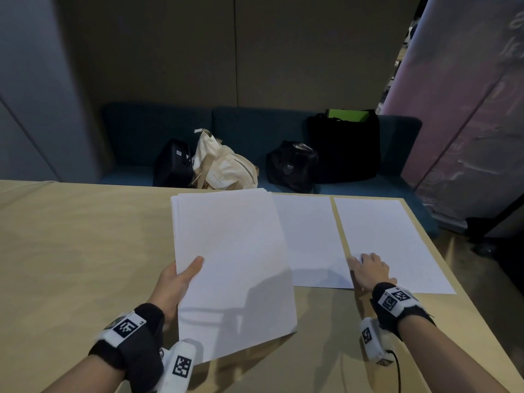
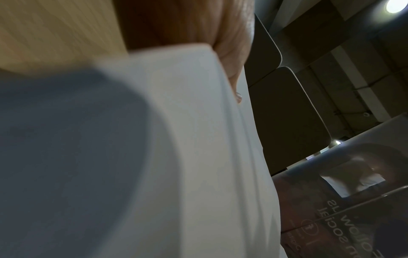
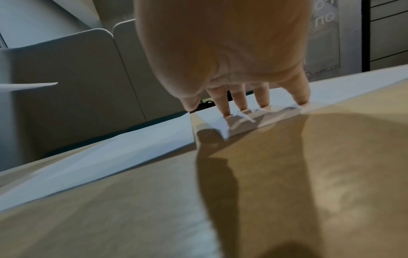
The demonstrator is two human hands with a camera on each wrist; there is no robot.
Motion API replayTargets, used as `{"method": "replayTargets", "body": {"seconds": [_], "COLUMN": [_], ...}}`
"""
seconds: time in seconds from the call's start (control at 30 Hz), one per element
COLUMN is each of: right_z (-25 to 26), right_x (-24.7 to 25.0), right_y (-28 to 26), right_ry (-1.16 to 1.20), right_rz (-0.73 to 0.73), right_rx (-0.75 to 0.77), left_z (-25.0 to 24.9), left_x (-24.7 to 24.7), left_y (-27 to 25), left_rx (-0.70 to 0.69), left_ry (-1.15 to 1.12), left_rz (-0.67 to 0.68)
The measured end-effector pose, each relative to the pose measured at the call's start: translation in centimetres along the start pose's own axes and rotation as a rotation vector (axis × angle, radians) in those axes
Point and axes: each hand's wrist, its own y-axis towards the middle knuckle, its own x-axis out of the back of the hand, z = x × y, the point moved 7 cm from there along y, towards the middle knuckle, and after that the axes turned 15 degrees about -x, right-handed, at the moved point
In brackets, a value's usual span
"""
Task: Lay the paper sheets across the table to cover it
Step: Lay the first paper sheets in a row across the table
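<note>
spanning a tan table (image 1: 85,251), two paper sheets (image 1: 309,239); sofa (image 1: 249,129) behind.

White paper sheets (image 1: 232,251) on a tan table (image 1: 71,251) (teal sofa (image 1: 241,129) behind).

Head view is being aimed forward and down over the table (image 1: 85,251) toward a sofa (image 1: 255,126). Left wrist view is being pointed upward from close under the paper stack (image 2: 198,157). Right wrist view is being aimed low along the tabletop; laid sheets (image 3: 110,157) are being shared with the head view.
</note>
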Motion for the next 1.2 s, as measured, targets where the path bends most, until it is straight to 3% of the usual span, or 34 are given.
{"method": "replayTargets", "body": {"seconds": [0.33, 0.5, 0.57, 0.63, 0.73, 0.97, 1.2], "right_z": [0.0, 2.7, 5.1, 7.7, 10.7, 13.4, 15.6], "right_x": [0.0, 2.0, 2.5, 2.0, 1.3, 2.3, 1.7], "right_y": [0.7, -1.3, -3.6, -6.6, -10.6, -13.4, -16.2], "right_ry": [0.013, 0.162, 0.328, 0.456, 0.576, 0.717, 0.793], "right_rz": [-0.006, -0.06, 0.057, 0.297, 0.518, 0.232, 0.118], "right_rx": [0.001, 0.172, 0.315, 0.421, 0.48, 0.411, 0.368], "left_z": [0.1, -0.5, -1.0, -1.5, -2.2, -2.8, -3.7], "left_x": [0.1, -0.4, -0.7, -1.0, -1.1, 1.2, 4.9], "left_y": [-0.2, -0.2, -0.2, -0.2, 0.0, 0.4, 0.9], "left_rx": [-0.011, -0.022, -0.033, -0.049, -0.073, -0.08, 0.022], "left_ry": [0.013, 0.003, -0.002, -0.015, -0.027, -0.063, -0.159], "left_rz": [0.001, 0.012, 0.024, 0.029, 0.028, 0.002, 0.111]}}
